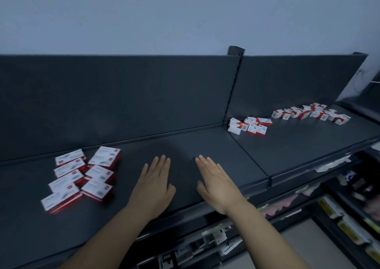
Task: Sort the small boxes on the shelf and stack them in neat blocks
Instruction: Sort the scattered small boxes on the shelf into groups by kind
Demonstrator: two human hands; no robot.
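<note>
Clutter lies on both sides of the two grips, and none of it is held. The left grip (pixel 155 186) and the right grip (pixel 216 188) rest flat and palm down on the bare shelf (pixel 226 155), fingers straight and close together, a gap between the two.

The flat boxes (pixel 82 176) lie in a loose scatter just left of the left grip, skewed and partly overlapping. The small cube boxes (pixel 249 125) sit well beyond the right grip, ahead and to its right against the back panel (pixel 123 104). A further heap (pixel 310 113) lies farther right again.

The likeliest slip is a sweep toward the body. The nearest flat boxes are close to the front edge on the left grip's side, so a careless gather could push one off onto the lower shelves (pixel 339 213). The cartons look light, so a stack started on a skewed box would probably lean and slide. The far heap calls for a long reach past the right grip, where a loose pinch may drop or knock boxes. The print is too blurred to read, so kinds could get mixed in one block
</note>
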